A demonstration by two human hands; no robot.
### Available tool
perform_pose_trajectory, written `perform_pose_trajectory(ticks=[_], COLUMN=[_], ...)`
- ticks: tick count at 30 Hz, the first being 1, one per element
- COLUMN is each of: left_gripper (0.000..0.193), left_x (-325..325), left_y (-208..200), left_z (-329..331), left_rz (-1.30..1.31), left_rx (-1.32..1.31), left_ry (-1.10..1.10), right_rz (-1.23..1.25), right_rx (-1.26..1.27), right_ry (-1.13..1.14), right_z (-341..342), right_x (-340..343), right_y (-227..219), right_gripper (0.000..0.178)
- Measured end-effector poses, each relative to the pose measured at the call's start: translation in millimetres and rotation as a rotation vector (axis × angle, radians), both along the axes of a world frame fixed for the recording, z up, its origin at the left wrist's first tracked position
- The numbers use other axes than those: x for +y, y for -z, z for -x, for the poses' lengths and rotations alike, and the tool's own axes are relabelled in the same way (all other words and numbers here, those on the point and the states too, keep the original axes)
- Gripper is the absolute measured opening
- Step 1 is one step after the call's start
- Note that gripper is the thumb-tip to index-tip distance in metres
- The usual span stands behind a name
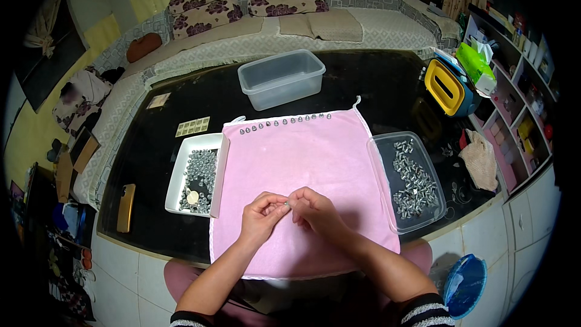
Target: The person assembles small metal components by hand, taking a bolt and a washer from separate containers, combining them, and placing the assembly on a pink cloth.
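My left hand (264, 213) and my right hand (313, 206) meet over the pink cloth (290, 163), fingertips pinched together. Between them is a small shiny metal piece (287, 204), mostly covered by the fingers; its exact kind cannot be made out. Left of the hands, a white tray (172, 172) holds many small round silver metal parts (203, 166) and a pale disc (192, 197). To the right, a clear shallow plastic lid or tray (382, 145) holds longer silver metal parts (414, 181). Several small metal pieces (284, 121) stand in a row along the cloth's far edge.
A clear plastic bin (281, 79) stands beyond the cloth on the black table (181, 97). A phone (126, 208) lies at left, near a pale blister sheet (193, 126). At right are a yellow and blue box (448, 88), a tissue pack (476, 68) and a beige cloth (478, 156).
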State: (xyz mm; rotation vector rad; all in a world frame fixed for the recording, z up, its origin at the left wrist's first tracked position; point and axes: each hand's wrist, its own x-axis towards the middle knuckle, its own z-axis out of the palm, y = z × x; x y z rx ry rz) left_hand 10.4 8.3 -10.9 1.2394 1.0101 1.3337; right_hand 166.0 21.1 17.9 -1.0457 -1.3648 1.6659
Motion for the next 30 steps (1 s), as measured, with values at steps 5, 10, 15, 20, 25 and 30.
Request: perform_pose_trajectory(ticks=[5,10,15,20,25,30], left_gripper=[0.011,0.011,0.01,0.01,0.011,0.01], left_x=[-1,-1,-1,-3,-1,-2], left_y=[-4,-3,-2,-8,-1,-6], left_z=[-2,-1,0,-2,1,-3], left_rz=[0.003,-0.003,-0.024,-0.013,-0.002,-0.026], left_rx=[0.006,0.016,0.058,0.028,0.004,-0.001], left_ry=[0.007,0.01,-0.002,0.034,0.027,0.023], right_rz=[0.064,-0.011,-0.024,0.054,-0.006,0.022], right_rx=[-0.018,-0.02,-0.041,-0.008,-0.011,-0.02], right_ry=[-0.068,-0.051,-0.044,-0.112,-0.08,-0.076], right_z=[-4,-3,-1,-5,-1,-3], right_x=[5,2,2,5,2,3], right_y=[4,3,3,6,3,3], right_gripper=[0.032,0.034,0.035,0.035,0.036,0.035])
